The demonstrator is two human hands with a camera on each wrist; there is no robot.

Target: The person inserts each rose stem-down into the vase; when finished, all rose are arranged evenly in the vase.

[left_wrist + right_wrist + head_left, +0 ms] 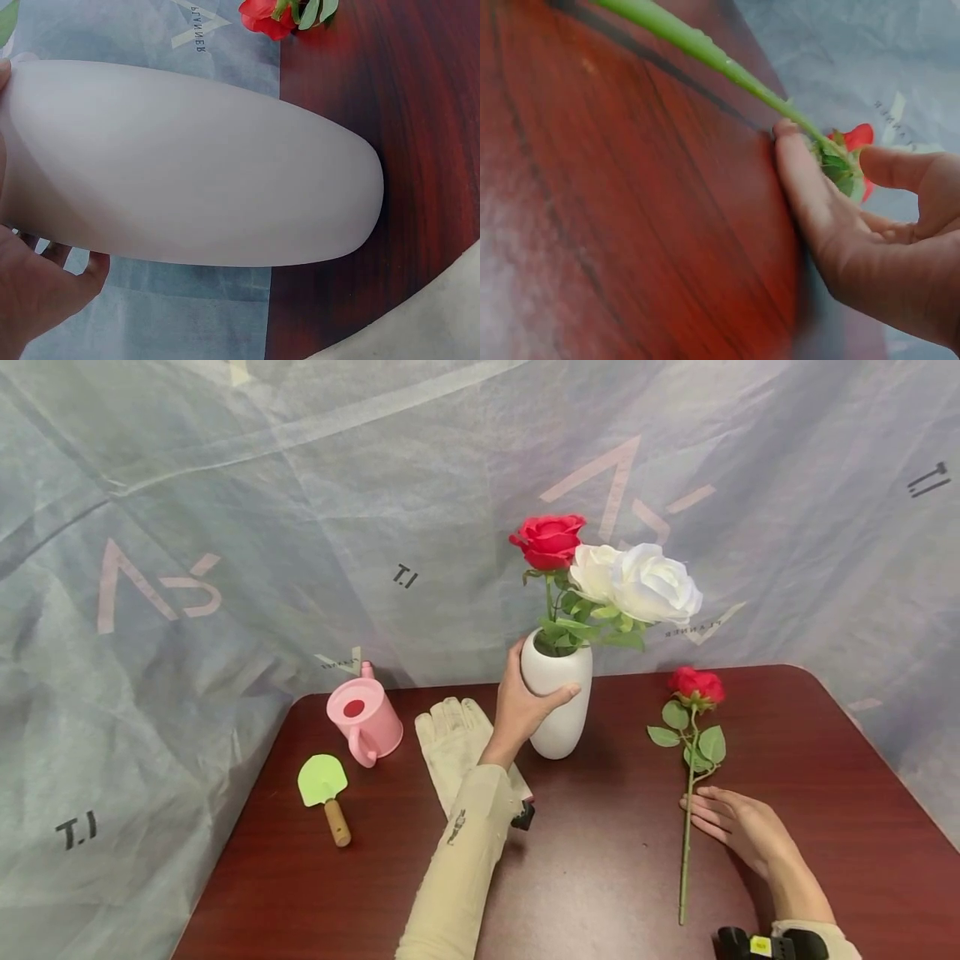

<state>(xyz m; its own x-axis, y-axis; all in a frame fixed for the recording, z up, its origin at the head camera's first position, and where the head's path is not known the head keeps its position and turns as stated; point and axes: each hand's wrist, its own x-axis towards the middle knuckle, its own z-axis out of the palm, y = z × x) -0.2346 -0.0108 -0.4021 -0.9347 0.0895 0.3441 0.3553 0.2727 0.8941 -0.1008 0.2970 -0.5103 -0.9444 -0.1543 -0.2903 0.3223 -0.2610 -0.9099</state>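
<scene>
My left hand [525,697] grips the upper part of a white vase [558,714], thumb across its front. The vase holds a red rose [551,542] and white roses [645,583] with green leaves. In the left wrist view the vase [202,165] fills the middle, and most of that hand's fingers are hidden. A single red rose [696,687] lies on the table at the right, its green stem [686,860] toward me. My right hand [742,827] is beside that stem, fingers extended and fingertips at it. In the right wrist view the thumb stands apart from the stem [727,67].
Left of the vase, a cream work glove [450,743] lies partly under my left forearm. Farther left are a pink watering can [378,722] and a small trowel [322,781] with a green blade and wooden handle. A grey printed sheet [300,527] hangs behind the brown table [592,877].
</scene>
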